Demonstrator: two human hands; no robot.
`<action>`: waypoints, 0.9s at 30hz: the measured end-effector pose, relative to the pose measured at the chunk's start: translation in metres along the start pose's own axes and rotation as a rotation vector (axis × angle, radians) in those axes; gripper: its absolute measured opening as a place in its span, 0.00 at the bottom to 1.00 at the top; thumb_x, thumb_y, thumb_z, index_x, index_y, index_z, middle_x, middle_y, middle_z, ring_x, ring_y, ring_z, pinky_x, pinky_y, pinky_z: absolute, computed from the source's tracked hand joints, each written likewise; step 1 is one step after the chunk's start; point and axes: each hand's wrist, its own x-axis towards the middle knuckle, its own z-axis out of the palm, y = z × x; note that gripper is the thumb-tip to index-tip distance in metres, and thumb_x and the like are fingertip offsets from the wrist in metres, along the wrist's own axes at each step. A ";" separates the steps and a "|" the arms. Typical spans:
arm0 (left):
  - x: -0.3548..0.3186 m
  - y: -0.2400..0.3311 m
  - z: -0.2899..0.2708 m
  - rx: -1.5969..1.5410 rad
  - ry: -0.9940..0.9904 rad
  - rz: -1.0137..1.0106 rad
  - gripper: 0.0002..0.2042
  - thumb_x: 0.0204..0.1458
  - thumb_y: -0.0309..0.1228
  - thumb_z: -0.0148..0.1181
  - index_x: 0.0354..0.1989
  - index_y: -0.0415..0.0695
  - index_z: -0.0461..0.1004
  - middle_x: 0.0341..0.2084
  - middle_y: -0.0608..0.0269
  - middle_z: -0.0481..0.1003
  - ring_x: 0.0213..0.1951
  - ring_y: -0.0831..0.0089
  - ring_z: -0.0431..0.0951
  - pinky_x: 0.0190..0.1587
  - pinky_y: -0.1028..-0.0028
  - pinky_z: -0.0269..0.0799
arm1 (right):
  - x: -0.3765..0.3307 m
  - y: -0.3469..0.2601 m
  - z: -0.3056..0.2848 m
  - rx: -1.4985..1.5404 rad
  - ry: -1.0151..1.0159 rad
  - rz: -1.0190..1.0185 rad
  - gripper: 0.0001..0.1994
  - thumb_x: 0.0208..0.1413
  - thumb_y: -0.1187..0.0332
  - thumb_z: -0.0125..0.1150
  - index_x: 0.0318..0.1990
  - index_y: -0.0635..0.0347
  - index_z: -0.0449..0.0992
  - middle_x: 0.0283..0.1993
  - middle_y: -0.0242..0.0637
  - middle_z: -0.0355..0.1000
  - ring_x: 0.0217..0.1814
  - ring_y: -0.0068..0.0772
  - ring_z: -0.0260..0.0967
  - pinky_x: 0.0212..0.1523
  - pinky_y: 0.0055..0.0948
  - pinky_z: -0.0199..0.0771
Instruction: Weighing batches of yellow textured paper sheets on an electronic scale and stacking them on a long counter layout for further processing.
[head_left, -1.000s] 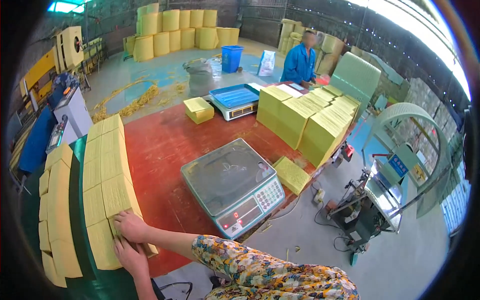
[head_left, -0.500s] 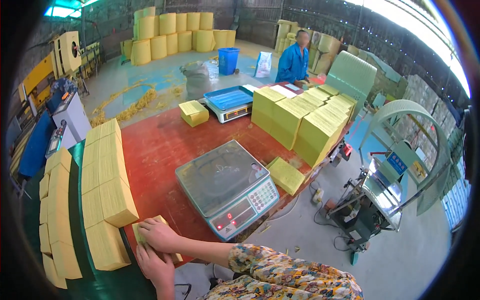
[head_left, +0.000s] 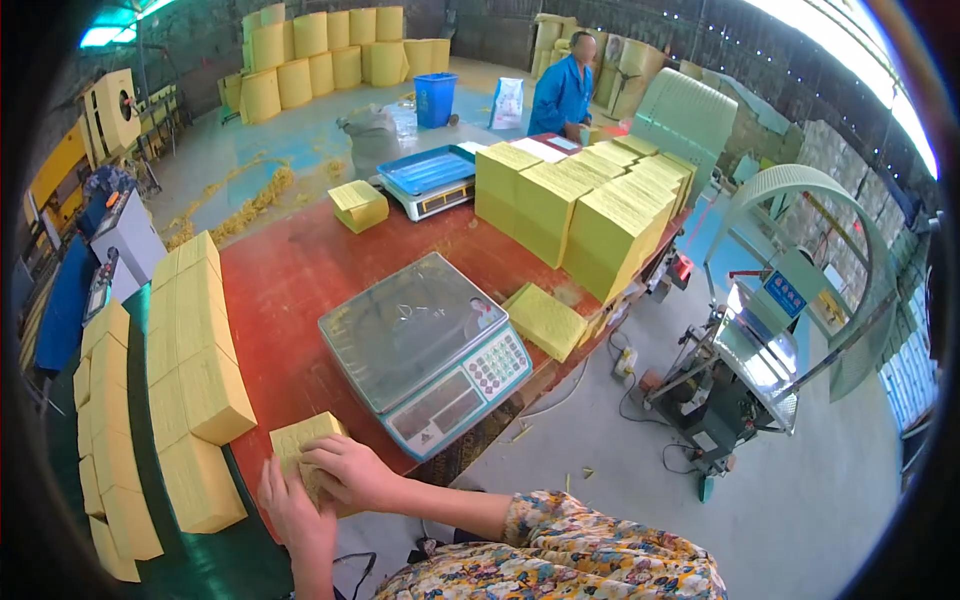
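Two scales (head_left: 425,345) (head_left: 430,180) — yellow stacks (head_left: 585,205) beyond

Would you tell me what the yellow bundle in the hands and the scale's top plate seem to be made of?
Yellow bundle: probably stacked thin paper, matte; fine layered lines show along its side. Scale's top plate: likely brushed steel, grey and smooth, with soft reflections.

1. Both hands, left hand (head_left: 290,510) and right hand (head_left: 345,470), are now off the big row of yellow stacks (head_left: 190,370) at the left edge.
2. They're now gripping a separate yellow paper bundle (head_left: 305,440), pulled over to the lower middle by the scale (head_left: 425,345).
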 end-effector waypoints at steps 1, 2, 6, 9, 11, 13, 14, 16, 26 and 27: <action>0.003 0.003 -0.002 0.044 0.028 0.034 0.27 0.46 0.33 0.63 0.55 0.33 0.67 0.60 0.40 0.62 0.65 0.43 0.57 0.66 0.47 0.50 | -0.012 -0.002 -0.001 0.043 0.023 0.054 0.14 0.48 0.77 0.57 0.44 0.64 0.75 0.45 0.45 0.73 0.50 0.46 0.71 0.48 0.39 0.73; 0.008 0.008 -0.003 0.084 0.060 0.077 0.27 0.47 0.32 0.63 0.56 0.35 0.66 0.62 0.41 0.60 0.66 0.44 0.56 0.67 0.47 0.50 | -0.026 -0.002 -0.005 0.038 0.029 0.059 0.14 0.48 0.77 0.57 0.44 0.64 0.75 0.45 0.45 0.73 0.50 0.46 0.71 0.48 0.39 0.73; 0.022 0.005 0.024 0.109 0.033 0.051 0.27 0.50 0.34 0.60 0.58 0.37 0.65 0.66 0.42 0.55 0.68 0.44 0.53 0.67 0.47 0.49 | -0.071 0.004 -0.009 0.375 0.056 0.445 0.13 0.56 0.78 0.57 0.49 0.61 0.75 0.43 0.36 0.74 0.46 0.26 0.71 0.47 0.26 0.72; 0.019 -0.008 0.042 0.073 -0.017 0.017 0.28 0.52 0.36 0.59 0.61 0.37 0.63 0.66 0.42 0.54 0.67 0.42 0.52 0.67 0.47 0.49 | -0.095 0.012 0.001 0.595 0.115 0.637 0.11 0.60 0.75 0.55 0.48 0.64 0.75 0.45 0.33 0.74 0.46 0.20 0.70 0.49 0.23 0.70; 0.016 -0.014 0.041 0.039 -0.053 0.022 0.29 0.53 0.37 0.58 0.62 0.37 0.62 0.66 0.42 0.54 0.67 0.40 0.52 0.67 0.48 0.50 | -0.109 0.021 0.010 0.686 0.164 0.668 0.10 0.59 0.75 0.55 0.48 0.65 0.75 0.44 0.33 0.74 0.46 0.20 0.70 0.49 0.24 0.70; 0.014 -0.012 0.045 0.046 -0.045 0.037 0.29 0.53 0.37 0.58 0.62 0.36 0.62 0.66 0.41 0.55 0.66 0.39 0.53 0.67 0.49 0.51 | -0.124 0.030 0.017 0.739 0.203 0.732 0.10 0.59 0.74 0.56 0.47 0.65 0.76 0.43 0.33 0.74 0.46 0.23 0.70 0.48 0.24 0.71; 0.011 -0.013 0.048 0.046 -0.041 0.064 0.29 0.53 0.37 0.58 0.62 0.35 0.62 0.65 0.41 0.55 0.66 0.39 0.54 0.67 0.49 0.52 | -0.130 0.029 0.015 0.583 0.263 0.733 0.09 0.58 0.73 0.55 0.45 0.65 0.76 0.41 0.33 0.74 0.44 0.23 0.71 0.47 0.25 0.72; 0.002 -0.016 0.052 0.059 -0.022 0.106 0.30 0.53 0.38 0.59 0.61 0.33 0.62 0.64 0.38 0.57 0.65 0.37 0.55 0.66 0.49 0.53 | -0.147 0.042 0.023 0.817 0.311 0.997 0.08 0.56 0.71 0.57 0.41 0.64 0.76 0.37 0.34 0.74 0.39 0.26 0.71 0.45 0.26 0.72; -0.005 0.000 0.041 -0.045 -0.026 0.117 0.29 0.56 0.41 0.56 0.62 0.36 0.63 0.66 0.40 0.56 0.65 0.37 0.55 0.66 0.50 0.53 | -0.150 0.066 0.042 1.459 0.224 1.145 0.14 0.65 0.66 0.49 0.52 0.65 0.70 0.48 0.40 0.75 0.49 0.35 0.74 0.53 0.37 0.73; -0.006 -0.002 0.041 -0.057 -0.023 0.105 0.29 0.56 0.41 0.57 0.63 0.37 0.63 0.66 0.40 0.55 0.65 0.38 0.55 0.66 0.50 0.54 | -0.147 0.063 0.040 1.443 0.196 1.141 0.14 0.65 0.66 0.50 0.52 0.65 0.70 0.48 0.40 0.75 0.50 0.34 0.74 0.52 0.36 0.73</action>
